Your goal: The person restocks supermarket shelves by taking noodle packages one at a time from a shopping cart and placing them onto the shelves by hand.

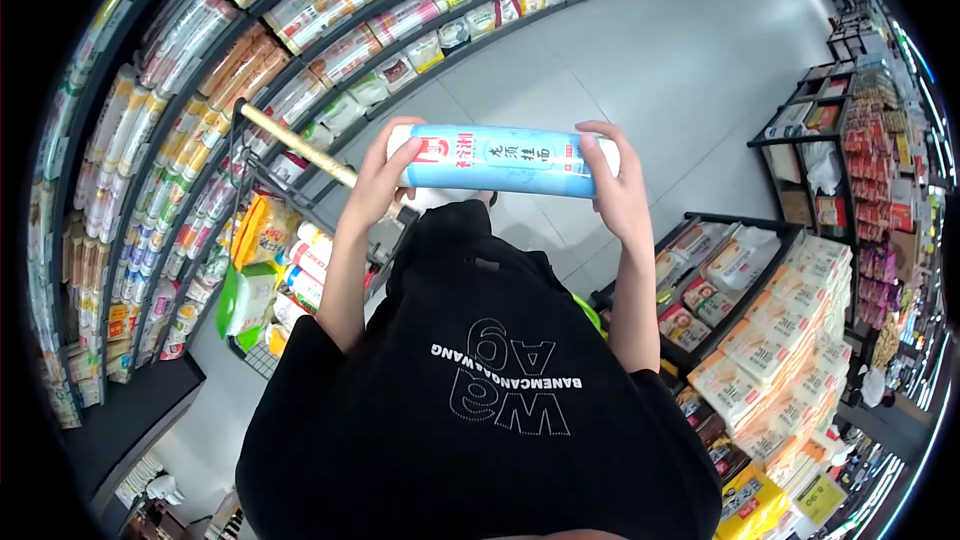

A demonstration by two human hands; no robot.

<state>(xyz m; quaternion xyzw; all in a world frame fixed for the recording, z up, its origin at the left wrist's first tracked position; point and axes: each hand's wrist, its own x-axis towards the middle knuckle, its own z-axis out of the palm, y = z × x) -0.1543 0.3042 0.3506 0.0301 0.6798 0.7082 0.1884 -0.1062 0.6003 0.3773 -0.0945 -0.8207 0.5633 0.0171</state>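
Note:
A light blue and white noodle package point(510, 162) lies crosswise in front of my chest, its printed label facing up. Around its left end my left hand point(385, 172) is closed, the thumb on the wrapper. The fingers of my right hand point(615, 180) grip the opposite end. Both hands hold the package up above the floor. Left of my left forearm is a wire shopping cart point(262, 358) with a pale handle bar point(300, 145) and several packed goods in it.
Curved shelves point(440, 55) of packaged noodles run along the left and far side. On the right stand a low display bin point(690, 355), stacked white and orange packs point(775, 340) and a black rack point(800, 145). Grey tiled floor point(680, 60) stretches ahead.

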